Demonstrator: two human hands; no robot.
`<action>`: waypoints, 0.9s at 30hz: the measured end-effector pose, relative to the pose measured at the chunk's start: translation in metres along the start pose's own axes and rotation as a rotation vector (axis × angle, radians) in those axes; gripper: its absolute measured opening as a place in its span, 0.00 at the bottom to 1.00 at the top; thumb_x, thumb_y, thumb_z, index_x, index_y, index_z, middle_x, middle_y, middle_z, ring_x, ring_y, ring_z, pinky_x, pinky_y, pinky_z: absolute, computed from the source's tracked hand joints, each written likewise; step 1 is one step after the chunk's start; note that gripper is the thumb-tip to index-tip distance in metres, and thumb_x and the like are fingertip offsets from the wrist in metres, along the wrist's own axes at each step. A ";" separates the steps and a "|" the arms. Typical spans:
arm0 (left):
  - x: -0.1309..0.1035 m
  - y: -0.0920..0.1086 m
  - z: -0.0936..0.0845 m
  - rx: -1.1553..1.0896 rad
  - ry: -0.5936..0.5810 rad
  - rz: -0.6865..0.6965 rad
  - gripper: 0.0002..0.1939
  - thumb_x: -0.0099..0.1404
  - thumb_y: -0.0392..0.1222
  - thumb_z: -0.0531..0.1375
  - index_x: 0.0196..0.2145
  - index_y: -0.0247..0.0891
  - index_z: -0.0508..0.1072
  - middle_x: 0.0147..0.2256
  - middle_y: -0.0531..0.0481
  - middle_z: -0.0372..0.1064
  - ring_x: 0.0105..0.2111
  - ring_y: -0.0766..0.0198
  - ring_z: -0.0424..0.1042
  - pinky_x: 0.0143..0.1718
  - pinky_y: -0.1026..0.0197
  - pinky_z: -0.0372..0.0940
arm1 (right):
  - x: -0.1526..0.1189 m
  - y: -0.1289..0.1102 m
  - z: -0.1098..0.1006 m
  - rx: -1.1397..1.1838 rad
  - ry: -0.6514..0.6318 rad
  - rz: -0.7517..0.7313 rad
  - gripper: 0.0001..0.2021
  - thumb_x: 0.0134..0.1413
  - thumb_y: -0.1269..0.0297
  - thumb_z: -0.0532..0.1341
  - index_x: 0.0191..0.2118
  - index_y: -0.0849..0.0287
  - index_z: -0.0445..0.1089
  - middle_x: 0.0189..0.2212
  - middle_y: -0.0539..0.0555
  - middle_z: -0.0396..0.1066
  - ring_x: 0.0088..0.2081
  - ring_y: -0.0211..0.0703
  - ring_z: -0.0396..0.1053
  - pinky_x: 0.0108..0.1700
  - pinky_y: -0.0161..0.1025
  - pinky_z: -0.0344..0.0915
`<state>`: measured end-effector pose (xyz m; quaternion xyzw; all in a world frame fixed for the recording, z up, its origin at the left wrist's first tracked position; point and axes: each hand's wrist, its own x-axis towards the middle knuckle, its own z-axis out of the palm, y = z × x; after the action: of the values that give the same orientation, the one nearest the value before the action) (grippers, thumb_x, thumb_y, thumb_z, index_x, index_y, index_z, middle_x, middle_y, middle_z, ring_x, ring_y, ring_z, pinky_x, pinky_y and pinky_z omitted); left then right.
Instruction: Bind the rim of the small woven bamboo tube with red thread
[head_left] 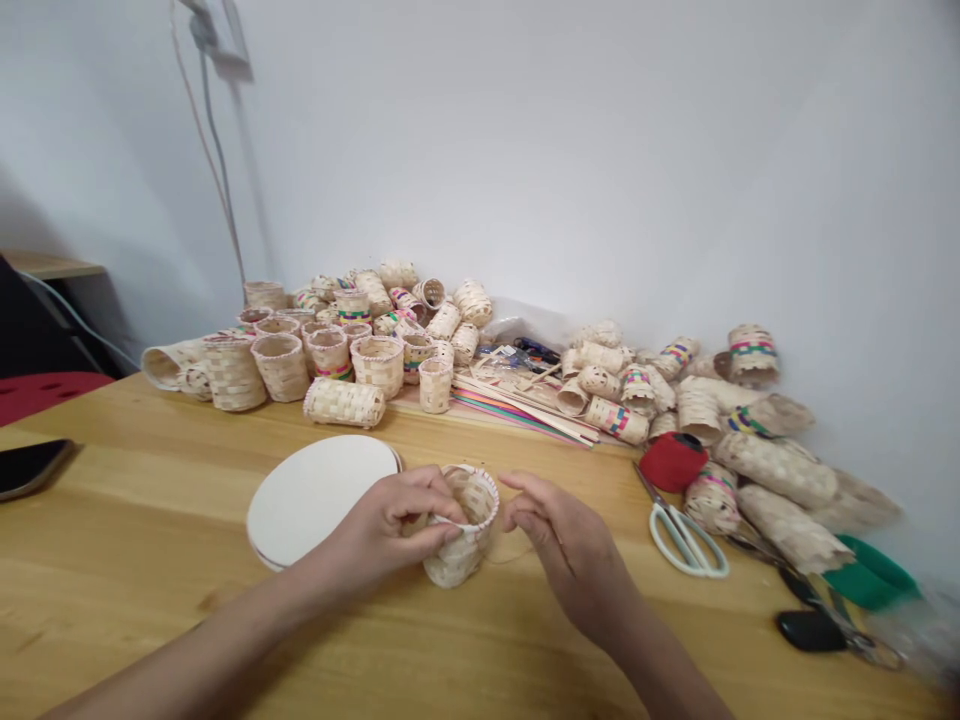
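A small woven basket [454, 565] of pale strips stands slightly tilted on the table in front of me. Pink stitching runs along part of its rim. My left hand [405, 515] pinches the near left side of that rim between thumb and fingers. Just right of the basket, apart from it, is my right hand [559, 540] with its thumb and fingertips drawn together. What they hold, if anything, is too small to make out. A thin thread [510, 560] curves across the table between the basket and my right hand.
White round discs [322, 495] lie stacked at left. Finished-looking baskets [281, 370] crowd the back. Colored strips [517, 405] lie mid-back. At right are scissors [686, 540], a red thread spool [673, 462] and more woven pieces [795, 525]. A phone [30, 468] rests far left.
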<state>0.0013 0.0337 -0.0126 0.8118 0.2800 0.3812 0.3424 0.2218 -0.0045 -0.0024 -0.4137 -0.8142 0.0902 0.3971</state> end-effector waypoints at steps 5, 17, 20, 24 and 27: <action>0.000 0.002 -0.001 -0.012 -0.020 -0.002 0.07 0.63 0.37 0.60 0.31 0.37 0.79 0.28 0.50 0.67 0.30 0.65 0.66 0.30 0.66 0.59 | 0.002 0.006 -0.002 -0.033 0.053 -0.108 0.08 0.63 0.68 0.55 0.36 0.57 0.71 0.29 0.51 0.75 0.32 0.39 0.72 0.35 0.33 0.65; -0.003 0.009 -0.001 0.046 -0.108 0.026 0.07 0.64 0.36 0.59 0.31 0.38 0.77 0.30 0.51 0.68 0.31 0.65 0.67 0.33 0.65 0.59 | 0.005 0.001 -0.002 -0.203 -0.010 -0.247 0.14 0.63 0.74 0.53 0.35 0.54 0.75 0.27 0.51 0.66 0.30 0.39 0.60 0.30 0.35 0.55; -0.003 0.009 -0.001 0.048 -0.110 0.019 0.07 0.63 0.34 0.59 0.31 0.38 0.77 0.30 0.52 0.67 0.31 0.66 0.67 0.33 0.66 0.59 | 0.005 0.002 0.000 -0.199 -0.015 -0.258 0.15 0.63 0.75 0.52 0.35 0.54 0.74 0.27 0.50 0.66 0.30 0.39 0.60 0.31 0.35 0.53; -0.003 0.010 -0.001 0.041 -0.114 0.020 0.07 0.63 0.33 0.59 0.30 0.37 0.77 0.29 0.52 0.66 0.30 0.67 0.67 0.33 0.67 0.58 | 0.004 0.003 0.001 -0.211 -0.027 -0.252 0.14 0.63 0.75 0.53 0.35 0.54 0.74 0.27 0.50 0.65 0.31 0.38 0.59 0.31 0.36 0.51; -0.002 0.010 -0.001 0.039 -0.105 0.027 0.06 0.63 0.33 0.59 0.31 0.37 0.77 0.29 0.52 0.67 0.30 0.67 0.67 0.32 0.67 0.59 | 0.003 0.003 0.002 -0.230 -0.029 -0.241 0.13 0.62 0.75 0.53 0.35 0.55 0.74 0.28 0.50 0.65 0.31 0.39 0.59 0.31 0.36 0.51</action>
<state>0.0011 0.0263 -0.0053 0.8411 0.2580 0.3369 0.3355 0.2214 0.0000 -0.0029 -0.3545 -0.8686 -0.0460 0.3431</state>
